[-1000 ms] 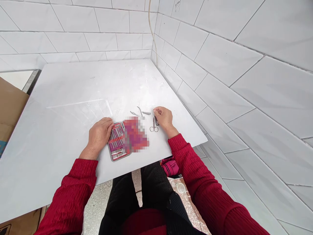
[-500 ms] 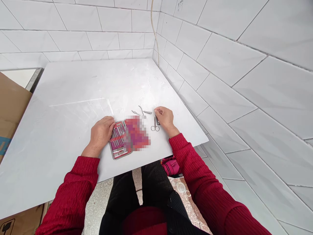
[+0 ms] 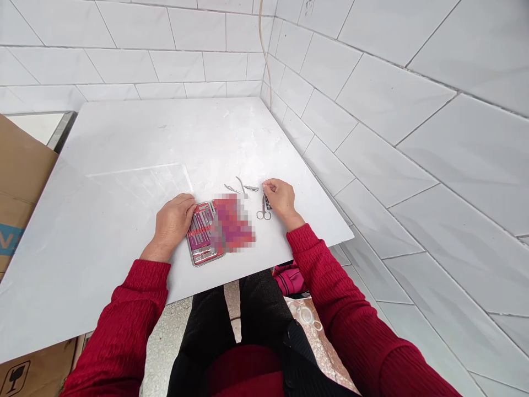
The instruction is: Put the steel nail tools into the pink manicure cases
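An open manicure case (image 3: 200, 240) lies on the white table, with several slim metal tools in its red left half. Its right half is blurred by a pixelated patch. My left hand (image 3: 174, 218) is closed on the case's left edge, fingertips at its upper corner. Beside the case, my right hand (image 3: 281, 199) has thumb and fingers pinched at the top of a small nail clipper (image 3: 268, 203), which the hand partly covers. Touching or close by it are small scissors (image 3: 263, 214), handles toward me. Cuticle nippers (image 3: 238, 188) and another small metal tool (image 3: 251, 188) rest farther left.
The white table (image 3: 124, 138) reaches to tiled walls (image 3: 198, 66) behind and on the right. A cardboard box (image 3: 20, 182) stands by its left edge, another box (image 3: 37, 369) below. A cable (image 3: 264, 49) hangs in the corner. Pink cloth (image 3: 289, 278) shows under the front edge.
The whole view has shifted slightly with my head. Both hands keep their places at the case and beside the scissors; no tool has visibly moved.
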Demonstrator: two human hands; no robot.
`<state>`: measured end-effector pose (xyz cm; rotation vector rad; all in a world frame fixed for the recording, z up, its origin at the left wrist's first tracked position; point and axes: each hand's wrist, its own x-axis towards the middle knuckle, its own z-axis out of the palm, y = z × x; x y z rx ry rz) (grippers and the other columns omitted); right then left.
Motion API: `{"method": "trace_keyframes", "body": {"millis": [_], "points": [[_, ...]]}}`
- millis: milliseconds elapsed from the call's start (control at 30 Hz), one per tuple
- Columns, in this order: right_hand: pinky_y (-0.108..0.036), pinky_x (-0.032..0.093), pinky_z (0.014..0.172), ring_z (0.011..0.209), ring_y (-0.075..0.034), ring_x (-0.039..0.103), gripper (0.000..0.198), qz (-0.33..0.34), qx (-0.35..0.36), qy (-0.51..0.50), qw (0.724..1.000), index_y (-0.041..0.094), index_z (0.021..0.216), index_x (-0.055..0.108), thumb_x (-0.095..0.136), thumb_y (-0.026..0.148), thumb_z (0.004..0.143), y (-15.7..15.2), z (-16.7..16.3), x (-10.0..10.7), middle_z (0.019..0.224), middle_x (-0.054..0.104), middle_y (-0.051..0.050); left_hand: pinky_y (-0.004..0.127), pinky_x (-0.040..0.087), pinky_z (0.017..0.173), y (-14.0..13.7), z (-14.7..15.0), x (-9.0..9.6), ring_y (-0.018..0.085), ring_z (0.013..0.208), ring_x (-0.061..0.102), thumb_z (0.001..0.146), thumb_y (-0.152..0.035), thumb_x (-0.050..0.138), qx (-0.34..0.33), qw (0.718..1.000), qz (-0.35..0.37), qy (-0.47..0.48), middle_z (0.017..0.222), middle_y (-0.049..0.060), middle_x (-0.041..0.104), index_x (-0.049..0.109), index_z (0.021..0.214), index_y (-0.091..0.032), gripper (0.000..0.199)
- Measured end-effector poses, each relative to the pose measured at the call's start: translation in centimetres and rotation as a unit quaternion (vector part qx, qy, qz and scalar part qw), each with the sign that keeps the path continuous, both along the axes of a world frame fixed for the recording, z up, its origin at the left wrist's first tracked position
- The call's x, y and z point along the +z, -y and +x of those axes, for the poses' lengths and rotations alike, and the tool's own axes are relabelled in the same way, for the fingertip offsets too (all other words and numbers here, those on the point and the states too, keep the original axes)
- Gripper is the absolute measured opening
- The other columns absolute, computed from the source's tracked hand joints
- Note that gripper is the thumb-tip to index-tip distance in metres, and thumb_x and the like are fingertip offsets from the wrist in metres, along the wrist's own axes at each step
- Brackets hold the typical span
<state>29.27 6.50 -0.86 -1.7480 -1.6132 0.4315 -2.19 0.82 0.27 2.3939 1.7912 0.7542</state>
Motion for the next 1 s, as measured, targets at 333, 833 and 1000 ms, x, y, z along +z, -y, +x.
{"method": "trace_keyframes", "body": {"millis": [333,833,1000], "points": [[-0.031,0.046,0.07,0.075,-0.018,0.064,0.022,-0.001,-0.001,-0.015,1.0,0.021,0.09,0.074,0.054,0.031,0.089,0.04,0.09,-0.06,0.085,0.075,-0.002,0.038,0.055,0.091,0.1,0.12,0.23,0.025,0.112,0.067,0.1,-0.031,0.038,0.001,1.0,-0.001,-0.003,0.12,0.008,0.073,0.072,0.096,-0.021,0.035],[-0.032,0.045,0.072,0.078,-0.018,0.06,0.022,0.031,0.013,0.036,0.999,0.022,0.097,0.074,0.055,0.031,0.091,0.66,-0.67,0.54,0.099,0.072,-0.004,0.039,0.056,0.088,0.05,0.03,0.05,0.026,0.112,0.067,0.099,-0.031,0.039,-0.003,1.0,0.001,-0.004,0.12,0.008,0.072,0.073,0.095,-0.023,0.035],[-0.032,0.045,0.073,0.082,-0.019,0.062,0.021,0.028,0.02,0.054,0.998,0.021,0.102,0.074,0.057,0.028,0.091,0.85,-0.53,0.7,0.1,0.072,-0.004,0.04,0.056,0.088,0.04,-0.02,-0.04,0.027,0.111,0.067,0.1,-0.031,0.038,-0.006,1.0,0.002,-0.008,0.12,0.009,0.072,0.073,0.095,-0.021,0.036]]}}
